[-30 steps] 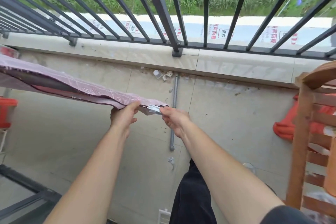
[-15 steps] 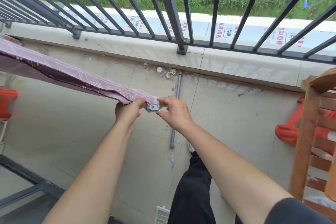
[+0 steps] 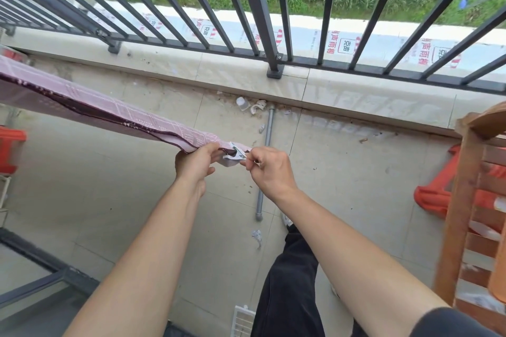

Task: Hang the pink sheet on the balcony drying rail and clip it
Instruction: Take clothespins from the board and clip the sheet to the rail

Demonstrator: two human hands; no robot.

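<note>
Left hand (image 3: 197, 162) grips the end of the pink sheet (image 3: 115, 115), which runs up and leftward from it, draped over a rail hidden beneath. Just right of that hand, a pale clip (image 3: 237, 154) sits on the sheet's end, pinched by the right hand (image 3: 269, 169). Right of the hands, a grey pipe (image 3: 265, 161) lies on the floor.

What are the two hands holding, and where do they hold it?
The left hand grips the pink sheet at its near end. The right hand pinches the pale clip by its tail, at that same end.
</note>
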